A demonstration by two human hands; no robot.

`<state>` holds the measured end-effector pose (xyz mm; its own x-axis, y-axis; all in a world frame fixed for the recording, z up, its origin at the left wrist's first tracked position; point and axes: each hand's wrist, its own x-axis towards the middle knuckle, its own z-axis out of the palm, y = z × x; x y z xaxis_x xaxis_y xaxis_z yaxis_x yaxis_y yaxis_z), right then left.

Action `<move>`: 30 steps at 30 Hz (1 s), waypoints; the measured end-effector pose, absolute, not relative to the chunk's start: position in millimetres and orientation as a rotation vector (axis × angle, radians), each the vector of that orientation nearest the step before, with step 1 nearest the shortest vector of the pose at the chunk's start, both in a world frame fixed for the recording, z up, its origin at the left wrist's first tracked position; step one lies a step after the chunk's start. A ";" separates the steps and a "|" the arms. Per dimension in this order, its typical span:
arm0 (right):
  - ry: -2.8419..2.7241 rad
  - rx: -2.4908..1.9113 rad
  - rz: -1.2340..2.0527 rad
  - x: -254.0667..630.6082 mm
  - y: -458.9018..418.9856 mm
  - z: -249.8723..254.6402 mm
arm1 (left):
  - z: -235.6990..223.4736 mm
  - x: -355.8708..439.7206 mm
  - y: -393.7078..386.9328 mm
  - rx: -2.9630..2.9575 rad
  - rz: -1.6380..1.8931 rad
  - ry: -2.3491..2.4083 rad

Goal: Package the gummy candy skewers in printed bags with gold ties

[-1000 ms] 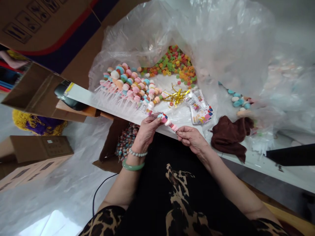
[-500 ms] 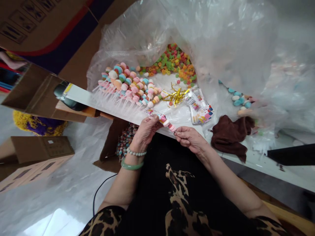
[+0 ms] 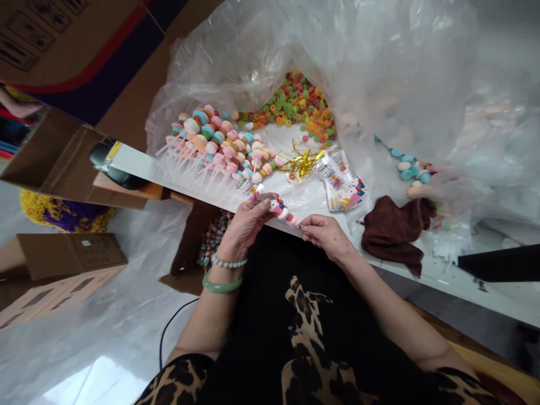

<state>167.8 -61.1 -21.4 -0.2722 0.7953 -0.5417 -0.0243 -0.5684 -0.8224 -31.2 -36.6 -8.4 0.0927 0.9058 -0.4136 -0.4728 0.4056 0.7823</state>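
Pinched shut, my left hand (image 3: 247, 225) has a candy skewer (image 3: 280, 209) by its stick end, and my right hand (image 3: 324, 233) closes on its pink tip, just over the white table edge (image 3: 198, 183), near massed candy skewers (image 3: 215, 149).

Small packing workroom, sweets made up by hand. Stacked cardboard cartons (image 3: 63, 256) on floor, plastic sheeting (image 3: 105, 332) spread below. White worktable (image 3: 139, 163) carries clear plastic liner (image 3: 379, 73) around rows of candy skewers (image 3: 215, 147), loose gummy rings (image 3: 295, 107), printed packets (image 3: 340, 180).
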 end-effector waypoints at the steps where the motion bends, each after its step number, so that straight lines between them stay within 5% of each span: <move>1: -1.046 -1.445 1.816 167.9 -61.6 -21.9 | -8.2 -30.5 -37.1 0.520 1.087 1.023; 9: -1.695 -1.561 1.271 171.6 -66.0 -13.8 | -17.1 -24.1 -35.8 0.377 1.148 0.988; 23: -1.458 -1.494 1.578 170.5 -61.0 -10.2 | -10.4 -22.4 -37.3 0.520 1.064 0.987; 30: -0.812 -1.419 1.786 166.6 -61.7 -15.3 | -20.0 -14.8 -39.5 0.532 1.114 0.988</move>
